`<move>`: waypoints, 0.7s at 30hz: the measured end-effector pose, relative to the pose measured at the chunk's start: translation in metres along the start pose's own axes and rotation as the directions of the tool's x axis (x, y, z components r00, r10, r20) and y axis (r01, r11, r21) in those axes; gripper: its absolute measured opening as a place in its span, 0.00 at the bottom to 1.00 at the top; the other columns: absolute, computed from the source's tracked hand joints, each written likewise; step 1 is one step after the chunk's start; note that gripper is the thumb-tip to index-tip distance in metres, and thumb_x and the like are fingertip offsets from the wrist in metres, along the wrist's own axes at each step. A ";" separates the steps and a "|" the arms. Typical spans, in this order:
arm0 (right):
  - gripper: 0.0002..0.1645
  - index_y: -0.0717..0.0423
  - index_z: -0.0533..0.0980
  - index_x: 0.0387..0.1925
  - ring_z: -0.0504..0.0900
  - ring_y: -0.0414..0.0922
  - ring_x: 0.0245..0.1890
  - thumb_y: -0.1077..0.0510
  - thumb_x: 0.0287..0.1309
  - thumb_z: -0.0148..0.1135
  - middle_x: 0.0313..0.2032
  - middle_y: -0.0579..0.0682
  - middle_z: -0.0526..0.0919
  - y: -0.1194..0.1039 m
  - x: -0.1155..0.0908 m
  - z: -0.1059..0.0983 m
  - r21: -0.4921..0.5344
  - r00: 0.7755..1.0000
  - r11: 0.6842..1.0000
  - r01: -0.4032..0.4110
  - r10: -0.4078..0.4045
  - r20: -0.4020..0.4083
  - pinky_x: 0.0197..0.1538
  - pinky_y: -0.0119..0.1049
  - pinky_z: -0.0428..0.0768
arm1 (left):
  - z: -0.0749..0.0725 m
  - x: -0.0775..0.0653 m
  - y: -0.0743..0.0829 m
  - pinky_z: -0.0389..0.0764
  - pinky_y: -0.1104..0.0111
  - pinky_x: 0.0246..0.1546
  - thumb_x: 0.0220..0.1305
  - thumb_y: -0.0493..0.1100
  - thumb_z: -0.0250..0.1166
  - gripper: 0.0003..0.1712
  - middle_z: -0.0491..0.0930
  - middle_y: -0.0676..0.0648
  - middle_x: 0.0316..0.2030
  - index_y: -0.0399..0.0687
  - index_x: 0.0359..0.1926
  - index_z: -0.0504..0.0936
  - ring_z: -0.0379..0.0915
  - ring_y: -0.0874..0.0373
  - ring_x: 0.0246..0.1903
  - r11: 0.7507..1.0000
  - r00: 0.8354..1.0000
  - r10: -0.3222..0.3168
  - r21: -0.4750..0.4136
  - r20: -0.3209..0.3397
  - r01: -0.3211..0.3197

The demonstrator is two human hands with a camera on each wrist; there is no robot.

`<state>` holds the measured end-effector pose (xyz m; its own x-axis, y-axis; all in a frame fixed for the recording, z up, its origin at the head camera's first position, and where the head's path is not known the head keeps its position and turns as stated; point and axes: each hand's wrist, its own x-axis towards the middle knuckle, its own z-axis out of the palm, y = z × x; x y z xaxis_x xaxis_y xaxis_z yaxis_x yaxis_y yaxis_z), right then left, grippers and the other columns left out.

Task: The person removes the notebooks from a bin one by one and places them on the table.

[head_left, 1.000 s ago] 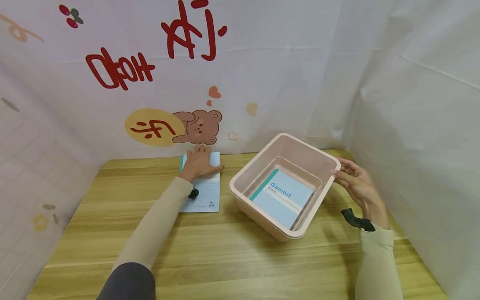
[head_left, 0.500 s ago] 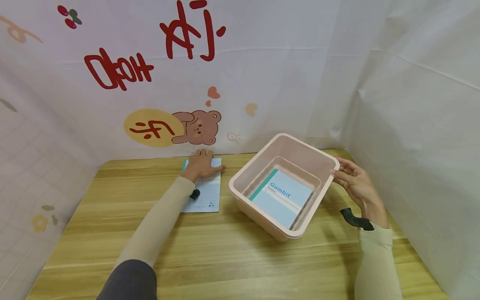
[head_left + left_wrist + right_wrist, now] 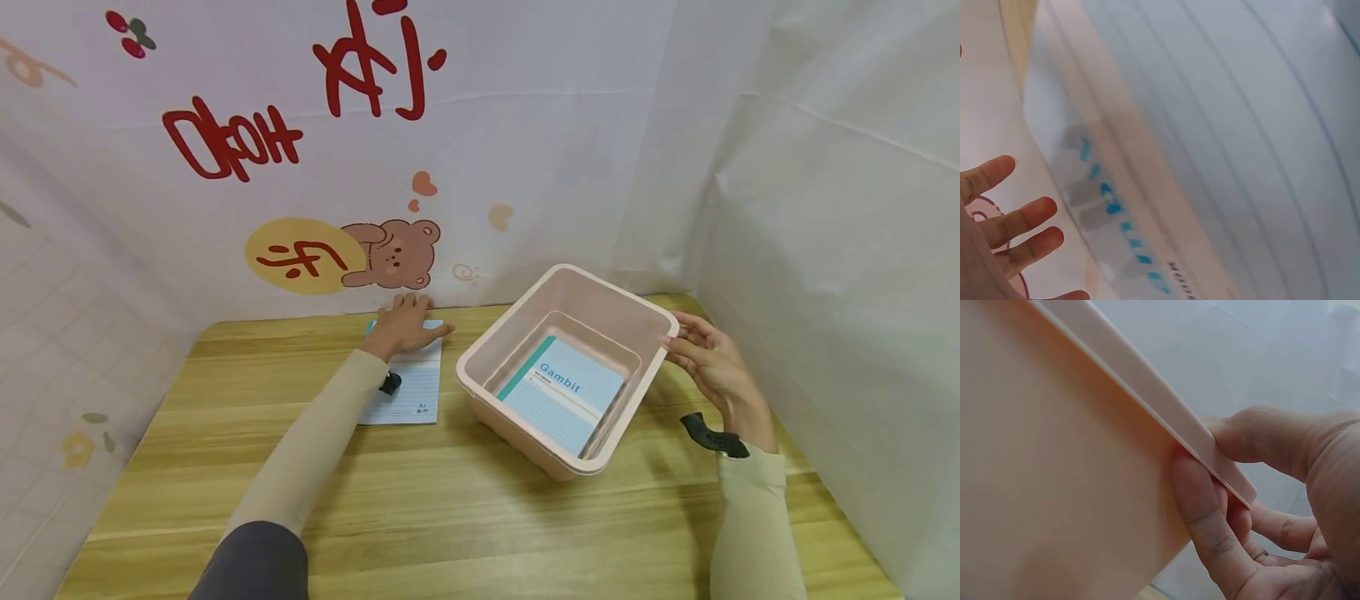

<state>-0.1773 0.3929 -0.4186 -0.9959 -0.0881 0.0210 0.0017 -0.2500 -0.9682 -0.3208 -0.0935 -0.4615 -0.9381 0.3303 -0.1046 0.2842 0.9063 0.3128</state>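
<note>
A light-blue notebook [image 3: 405, 390] with a teal spine strip lies on the wooden table at the left. My left hand [image 3: 405, 323] is over its far part, fingers spread and pointing towards the back wall. In the left wrist view the fingertips [image 3: 1040, 209] are apart from the cover and cast shadows on it. A pale pink plastic basin [image 3: 517, 446] stands right of the notebook, turned at an angle. Inside it lies a second notebook [image 3: 558, 398] marked "Gambit". My right hand [image 3: 712, 362] pinches the basin's right rim [image 3: 1141, 381] between thumb and fingers.
A white printed backdrop [image 3: 585, 183] with a cartoon bear [image 3: 401, 254] rises directly behind the table [image 3: 450, 533]. White sheeting [image 3: 847, 275] closes off the right side, close to my right hand. Another patterned sheet [image 3: 67, 333] borders the left.
The left notebook's far edge has come down and nearer to me, while its near edge stays in place. My left hand has shifted slightly off it. The right hand still grips the basin rim.
</note>
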 end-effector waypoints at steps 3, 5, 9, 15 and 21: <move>0.28 0.61 0.65 0.66 0.83 0.40 0.42 0.73 0.68 0.58 0.47 0.49 0.79 0.000 0.000 -0.001 -0.003 1.000 1.000 -0.001 0.001 0.004 0.46 0.31 0.86 | -0.004 -0.001 0.005 0.49 0.25 0.68 0.68 0.76 0.52 0.47 0.62 0.36 0.73 0.50 0.75 0.64 0.51 0.37 0.75 1.000 1.000 0.013 -0.022 0.015 -0.012; 0.28 0.60 0.65 0.67 0.83 0.40 0.42 0.73 0.68 0.58 0.47 0.49 0.79 0.001 0.000 -0.001 -0.007 1.000 1.000 -0.005 0.005 0.004 0.46 0.31 0.85 | -0.008 -0.002 0.009 0.49 0.26 0.69 0.67 0.78 0.50 0.50 0.60 0.37 0.75 0.52 0.77 0.61 0.49 0.36 0.77 0.999 1.000 0.021 -0.035 0.023 -0.020; 0.28 0.60 0.65 0.67 0.83 0.40 0.43 0.72 0.68 0.58 0.47 0.49 0.79 0.001 0.000 -0.001 -0.012 1.000 1.000 -0.010 0.010 -0.003 0.46 0.31 0.85 | -0.016 -0.003 0.020 0.51 0.28 0.69 0.63 0.84 0.45 0.54 0.58 0.38 0.77 0.54 0.78 0.60 0.49 0.37 0.78 0.997 0.999 0.048 -0.058 0.014 -0.047; 0.28 0.61 0.65 0.66 0.84 0.41 0.43 0.73 0.68 0.58 0.47 0.50 0.80 0.001 0.001 0.003 0.008 1.000 1.000 0.000 0.000 -0.001 0.46 0.31 0.86 | -0.033 -0.005 0.038 0.57 0.30 0.69 0.67 0.78 0.50 0.49 0.60 0.40 0.76 0.55 0.78 0.60 0.52 0.41 0.77 0.992 0.995 0.096 -0.076 -0.030 -0.098; 0.27 0.61 0.67 0.65 0.84 0.42 0.43 0.74 0.67 0.57 0.47 0.50 0.81 0.001 0.000 0.003 0.038 1.000 0.999 0.004 -0.004 -0.007 0.47 0.32 0.86 | -0.052 -0.005 0.057 0.68 0.37 0.66 0.66 0.79 0.49 0.49 0.63 0.42 0.73 0.56 0.78 0.60 0.57 0.44 0.74 0.980 0.981 0.181 -0.067 -0.064 -0.185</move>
<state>-0.1770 0.3902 -0.4189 -0.9965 -0.0802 0.0230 0.0009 -0.2865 -0.9581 -0.3101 -0.0574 -0.3942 -0.8819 0.4712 0.0142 0.4390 0.8099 0.3889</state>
